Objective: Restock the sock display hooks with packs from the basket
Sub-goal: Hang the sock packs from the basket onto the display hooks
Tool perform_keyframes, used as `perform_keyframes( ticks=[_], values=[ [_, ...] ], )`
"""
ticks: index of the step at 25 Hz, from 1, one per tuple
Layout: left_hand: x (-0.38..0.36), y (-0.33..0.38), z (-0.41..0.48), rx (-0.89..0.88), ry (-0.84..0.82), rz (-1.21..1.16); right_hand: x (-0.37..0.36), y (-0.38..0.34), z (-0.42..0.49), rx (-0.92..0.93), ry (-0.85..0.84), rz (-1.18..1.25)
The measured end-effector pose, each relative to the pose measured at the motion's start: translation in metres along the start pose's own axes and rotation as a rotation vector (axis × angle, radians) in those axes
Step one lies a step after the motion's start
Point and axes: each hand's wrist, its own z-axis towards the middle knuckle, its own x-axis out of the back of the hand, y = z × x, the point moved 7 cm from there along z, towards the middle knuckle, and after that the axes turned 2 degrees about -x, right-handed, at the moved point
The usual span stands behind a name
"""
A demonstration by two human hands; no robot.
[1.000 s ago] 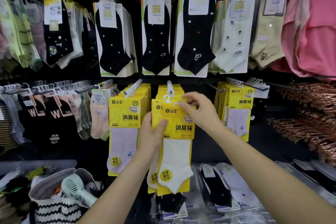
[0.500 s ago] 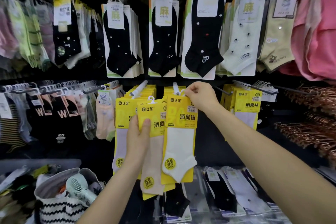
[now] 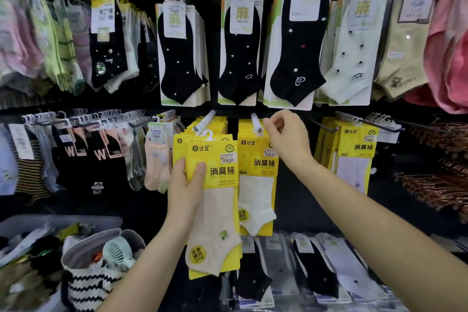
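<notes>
My left hand (image 3: 186, 186) grips a yellow pack with a cream sock (image 3: 215, 210) by its left edge. The pack's white plastic hanger stands free, in front of the left display hook (image 3: 206, 120). My right hand (image 3: 287, 139) is raised to the tip of the middle hook (image 3: 255, 121), and its fingertips pinch the top of a yellow pack with a white sock (image 3: 257, 185). That pack hangs at the front of a row of the same yellow packs. The two packs overlap slightly, with the cream one in front.
A striped basket (image 3: 88, 284) holding a small fan (image 3: 116, 253) sits at the lower left. More yellow packs (image 3: 354, 149) hang to the right, beside copper hangers (image 3: 435, 185). Black sock cards (image 3: 240, 53) hang above, and flat packs (image 3: 316, 268) lie below.
My right hand lifted the white-sock pack from the stack up to the hook tip. My left hand drew the cream-sock pack apart from it, leftward and lower.
</notes>
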Motion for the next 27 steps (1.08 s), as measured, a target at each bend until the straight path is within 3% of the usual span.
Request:
perform_keyframes(
  ticks=[2, 5, 12, 17, 27],
  values=[
    [-0.009, 0.003, -0.001, -0.005, 0.004, -0.016, -0.009, -0.011, -0.017, 0.038, -0.124, 0.071],
    [-0.029, 0.006, -0.005, -0.008, -0.012, -0.042, -0.019, -0.009, -0.030, -0.048, -0.288, 0.068],
    [-0.046, -0.004, -0.014, 0.040, -0.012, -0.055, 0.004, 0.024, -0.032, -0.166, -0.302, 0.106],
    [-0.014, -0.006, -0.003, 0.007, 0.045, -0.012, 0.024, 0.034, -0.013, -0.186, -0.147, 0.140],
    [0.011, 0.001, 0.001, -0.063, 0.022, 0.067, -0.009, 0.038, -0.006, -0.181, -0.186, -0.053]
  ],
)
